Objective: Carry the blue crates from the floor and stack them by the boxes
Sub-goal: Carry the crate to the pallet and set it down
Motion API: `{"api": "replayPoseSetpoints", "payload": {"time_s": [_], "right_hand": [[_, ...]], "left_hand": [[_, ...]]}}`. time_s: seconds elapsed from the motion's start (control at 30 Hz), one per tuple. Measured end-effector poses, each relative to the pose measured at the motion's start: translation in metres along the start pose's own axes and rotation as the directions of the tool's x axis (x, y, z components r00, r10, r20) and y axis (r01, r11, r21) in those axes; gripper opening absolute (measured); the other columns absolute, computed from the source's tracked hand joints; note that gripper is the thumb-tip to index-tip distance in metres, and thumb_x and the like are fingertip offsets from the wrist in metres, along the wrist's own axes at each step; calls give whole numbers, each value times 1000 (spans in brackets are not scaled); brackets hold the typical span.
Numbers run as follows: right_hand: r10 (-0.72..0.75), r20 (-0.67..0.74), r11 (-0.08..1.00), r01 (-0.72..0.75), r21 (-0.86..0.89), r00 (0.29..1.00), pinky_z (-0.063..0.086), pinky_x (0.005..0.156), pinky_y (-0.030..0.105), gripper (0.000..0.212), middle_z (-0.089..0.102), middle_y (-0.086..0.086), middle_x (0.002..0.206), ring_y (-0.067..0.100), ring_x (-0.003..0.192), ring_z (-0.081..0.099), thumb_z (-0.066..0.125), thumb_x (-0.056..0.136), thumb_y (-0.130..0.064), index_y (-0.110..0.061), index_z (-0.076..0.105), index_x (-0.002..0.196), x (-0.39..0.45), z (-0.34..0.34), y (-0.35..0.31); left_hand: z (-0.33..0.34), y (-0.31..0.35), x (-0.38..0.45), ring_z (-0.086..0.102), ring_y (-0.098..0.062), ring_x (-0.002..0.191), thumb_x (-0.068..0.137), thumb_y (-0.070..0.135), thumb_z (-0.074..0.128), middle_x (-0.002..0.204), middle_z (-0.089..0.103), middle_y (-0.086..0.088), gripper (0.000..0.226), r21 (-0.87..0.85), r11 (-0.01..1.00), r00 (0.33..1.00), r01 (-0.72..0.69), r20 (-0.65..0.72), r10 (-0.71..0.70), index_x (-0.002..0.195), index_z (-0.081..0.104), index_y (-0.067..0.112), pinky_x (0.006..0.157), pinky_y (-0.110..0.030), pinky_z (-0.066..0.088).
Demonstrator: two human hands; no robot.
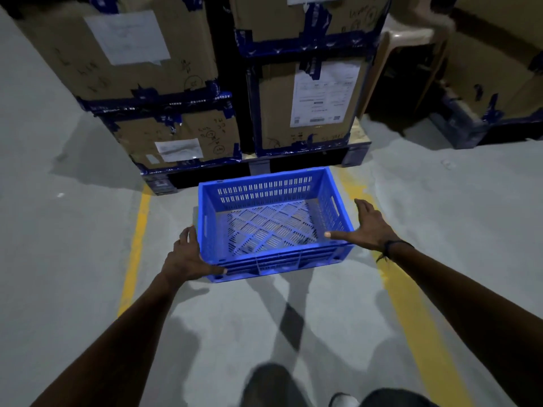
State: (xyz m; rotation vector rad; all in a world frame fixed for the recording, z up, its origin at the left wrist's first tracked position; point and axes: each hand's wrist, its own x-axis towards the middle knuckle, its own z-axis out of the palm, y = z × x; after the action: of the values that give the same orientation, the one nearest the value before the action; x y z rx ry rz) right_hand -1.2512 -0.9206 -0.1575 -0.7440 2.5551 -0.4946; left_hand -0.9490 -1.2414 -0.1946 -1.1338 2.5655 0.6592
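Crate (274, 223): upright, long axis 9-to-3 o'clock (before boxes (308, 107)).
Left hand (188, 258): grips near-left corner.
Right hand (367, 227): fingers spread, thumb on rim.

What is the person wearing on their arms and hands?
Almost nothing. Both arms are bare right up to the edge of the picture, with no sleeves showing. There are no gloves on the left hand or the right hand. The only thing worn is a thin dark band around the right wrist, with a loose end hanging from it.
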Motion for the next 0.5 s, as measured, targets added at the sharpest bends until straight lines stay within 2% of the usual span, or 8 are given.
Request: {"api": "replayPoseSetpoints", "payload": {"time_s": [0.07, 0.2, 0.3, 0.5], "right_hand": [[3, 20, 1000, -3, 5, 1000, 34, 114, 48, 139, 15, -1, 163, 28, 145, 24, 64, 46, -92, -21, 14, 155, -31, -40, -25], [30, 32, 999, -31, 32, 999, 35, 114, 45, 139, 18, -2, 162, 25, 145, 26, 63, 45, -93, -21, 16, 155, -109, -126, -80], [76, 41, 996, -78, 49, 996, 35, 113, 42, 136, 21, -1, 161, 24, 144, 28, 63, 47, -92, -20, 19, 154, -180, -190, -122], [197, 12, 968, -196, 159, 980, 37, 112, 41, 128, 25, -3, 158, 23, 141, 32, 64, 50, -90, -22, 24, 152, -330, -301, -186]], "left_hand": [[-45, 25, -41, 24, -30, 149, 39, 78, 83, 164, 12, -9, 155, -45, 999, 1000, -10, -5, 10, 157, 6, 12, 112, -48, 38], [-140, 60, -118, 26, -30, 148, 39, 83, 78, 165, 14, -12, 158, -81, 997, 1000, -9, 5, 9, 158, 4, 9, 115, -48, 36], [-213, 86, -182, 31, -31, 145, 39, 83, 75, 161, 22, -13, 154, -107, 993, 998, -58, 13, 60, 158, 11, 8, 112, -47, 39], [-333, 147, -309, 41, -30, 136, 55, 67, 84, 150, 37, -10, 125, -114, 972, 976, -205, 47, 211, 153, 24, 18, 105, -46, 44]]}}
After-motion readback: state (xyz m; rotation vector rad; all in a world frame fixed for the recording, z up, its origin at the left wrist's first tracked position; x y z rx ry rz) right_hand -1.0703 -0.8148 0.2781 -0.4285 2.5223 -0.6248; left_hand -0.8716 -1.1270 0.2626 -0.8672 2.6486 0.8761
